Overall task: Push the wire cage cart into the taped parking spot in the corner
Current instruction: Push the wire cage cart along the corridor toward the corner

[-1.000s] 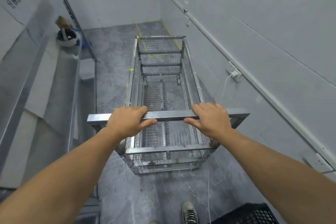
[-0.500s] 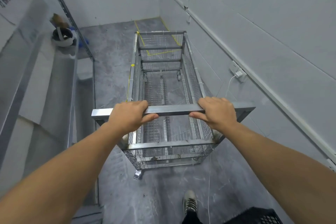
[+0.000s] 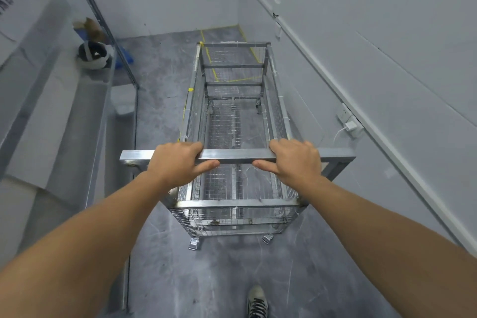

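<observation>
A person stands behind a long wire cage cart [image 3: 232, 137], seen from above through a head-worn camera, with both arms stretched forward. The left hand [image 3: 178, 162] and the right hand [image 3: 296, 160] each wrap closed around the flat metal handle bar [image 3: 235, 156] at the near end, fingers over the top and thumbs underneath, so the cart lies straight ahead of the fingers. Its long axis points away from the person toward the far corner, where yellow floor tape [image 3: 233, 80] outlines the parking spot (partly visible through the cart's mesh). The cart's far end appears to reach the front of the taped outline, though most of the cart is still outside it. Both hands sit about equally far along the bar. The right wall [image 3: 387, 46] runs close beside the cart, with a plugged-in wall socket [image 3: 347, 121] near the handle's right tip. The left side has more open grey floor [image 3: 160, 90] before a metal ledge [image 3: 77, 116].
</observation>
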The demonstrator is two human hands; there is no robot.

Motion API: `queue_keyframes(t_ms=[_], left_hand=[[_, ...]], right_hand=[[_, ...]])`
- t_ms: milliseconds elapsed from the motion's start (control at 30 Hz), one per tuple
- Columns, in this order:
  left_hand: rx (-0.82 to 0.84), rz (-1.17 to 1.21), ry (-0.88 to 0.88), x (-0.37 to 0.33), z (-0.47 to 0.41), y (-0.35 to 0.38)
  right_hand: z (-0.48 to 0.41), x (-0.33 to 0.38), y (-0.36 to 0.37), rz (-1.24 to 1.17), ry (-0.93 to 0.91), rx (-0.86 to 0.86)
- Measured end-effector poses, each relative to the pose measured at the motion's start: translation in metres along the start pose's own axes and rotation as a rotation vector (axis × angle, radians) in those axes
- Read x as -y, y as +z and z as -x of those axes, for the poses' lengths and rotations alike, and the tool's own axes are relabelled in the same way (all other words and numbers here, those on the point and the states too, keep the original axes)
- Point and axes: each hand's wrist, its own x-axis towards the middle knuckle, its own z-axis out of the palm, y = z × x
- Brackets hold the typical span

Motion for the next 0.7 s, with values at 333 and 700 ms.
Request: queue_keyframes(t_ms=[333,700], left_hand=[[-0.051,0.008,-0.052,0.011,-0.097,0.017],[-0.082,-0.019,-0.026,0.053,-0.229,0.040]], right_hand=[[-0.088,-0.045,0.017,-0.024,0.081,0.086],[-0.215,-0.104,0.066,0.002,0.039,-0.018]])
